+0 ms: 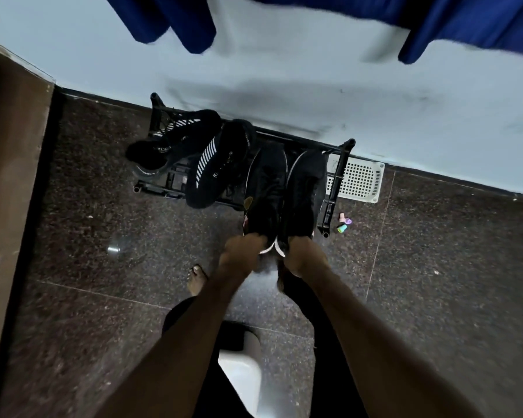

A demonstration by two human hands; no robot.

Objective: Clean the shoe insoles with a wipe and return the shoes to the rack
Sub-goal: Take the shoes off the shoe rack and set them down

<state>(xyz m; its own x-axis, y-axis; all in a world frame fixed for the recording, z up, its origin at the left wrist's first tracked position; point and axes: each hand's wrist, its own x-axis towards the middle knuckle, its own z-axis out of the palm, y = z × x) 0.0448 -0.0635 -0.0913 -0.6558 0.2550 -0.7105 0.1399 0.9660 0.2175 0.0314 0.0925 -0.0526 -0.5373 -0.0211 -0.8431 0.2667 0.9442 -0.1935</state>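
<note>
A low black shoe rack [341, 164] stands against the wall on the dark floor. My left hand [239, 254] grips the heel of a black shoe [266, 188]. My right hand [302, 254] grips the heel of a second black shoe [305, 188] beside it. Both shoes point toward the wall and lie over the right half of the rack. A pair of black sneakers with white stripes [212, 164] sits on the left half, one of them [169, 140] tipped to the left. No wipe is in sight.
A white perforated basket [360, 179] lies right of the rack by the wall. Small coloured caps [344, 223] lie on the floor near the rack's right leg. A brown door [9, 176] is at left, blue cloth [175, 22] hangs above, and a white stool [242, 369] stands below me.
</note>
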